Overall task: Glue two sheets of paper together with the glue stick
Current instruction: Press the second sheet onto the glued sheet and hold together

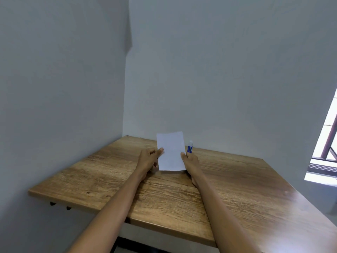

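A small white sheet of paper (171,151) is held upright over the far middle of the wooden table (237,189). My left hand (148,159) pinches its left edge with the thumb on the front. My right hand (190,161) grips its right edge the same way. Whether this is one sheet or two stacked, I cannot tell. A blue glue stick with a white cap (190,147) stands upright on the table just behind my right hand, near the back wall, apart from the paper.
The table sits in a corner, with grey walls at the left and back. A window (326,143) is at the far right. The table's left edge and front edge drop off below my forearms.
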`<act>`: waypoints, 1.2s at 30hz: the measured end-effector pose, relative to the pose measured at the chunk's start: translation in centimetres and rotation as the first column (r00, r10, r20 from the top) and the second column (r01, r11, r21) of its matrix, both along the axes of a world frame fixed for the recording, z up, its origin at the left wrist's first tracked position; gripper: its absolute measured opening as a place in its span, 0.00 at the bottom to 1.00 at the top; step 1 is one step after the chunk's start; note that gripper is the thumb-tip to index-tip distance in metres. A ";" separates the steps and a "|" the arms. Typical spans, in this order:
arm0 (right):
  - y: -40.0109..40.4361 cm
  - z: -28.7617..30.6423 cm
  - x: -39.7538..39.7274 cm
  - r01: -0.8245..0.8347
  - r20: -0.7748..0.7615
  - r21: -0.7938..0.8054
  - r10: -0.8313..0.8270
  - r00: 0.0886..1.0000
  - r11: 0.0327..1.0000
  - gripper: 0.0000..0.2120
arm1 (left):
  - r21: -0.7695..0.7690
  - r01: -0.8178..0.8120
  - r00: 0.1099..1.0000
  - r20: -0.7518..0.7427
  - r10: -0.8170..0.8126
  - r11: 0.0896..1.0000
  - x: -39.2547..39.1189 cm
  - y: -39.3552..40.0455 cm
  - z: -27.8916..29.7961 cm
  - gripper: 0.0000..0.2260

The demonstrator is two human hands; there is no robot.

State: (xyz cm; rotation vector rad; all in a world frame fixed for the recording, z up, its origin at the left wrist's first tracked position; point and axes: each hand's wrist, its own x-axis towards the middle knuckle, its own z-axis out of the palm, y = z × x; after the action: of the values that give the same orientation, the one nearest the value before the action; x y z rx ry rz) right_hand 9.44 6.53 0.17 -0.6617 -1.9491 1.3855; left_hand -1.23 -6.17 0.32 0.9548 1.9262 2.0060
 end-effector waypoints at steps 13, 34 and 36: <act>0.4 0.2 0.7 -0.117 -0.137 -0.095 0.103 0.985 0.989 0.04 | -0.082 0.075 0.997 -0.011 -0.076 0.994 -0.3 0.0 -0.4 0.10; 1.3 0.3 2.7 0.004 -0.177 -0.158 -0.032 0.984 0.987 0.08 | -0.014 0.095 0.993 0.075 -0.094 0.995 1.2 -0.5 0.4 0.10; 1.4 0.3 3.7 -0.011 -0.144 -0.125 -0.007 0.990 0.992 0.07 | 0.036 0.005 0.997 0.081 -0.008 0.999 1.8 0.1 0.6 0.07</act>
State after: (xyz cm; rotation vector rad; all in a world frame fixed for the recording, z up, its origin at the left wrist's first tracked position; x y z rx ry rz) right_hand 13.17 7.96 0.44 -0.6000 -1.7613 1.5239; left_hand 0.59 -6.06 0.91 0.8730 1.8488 2.0487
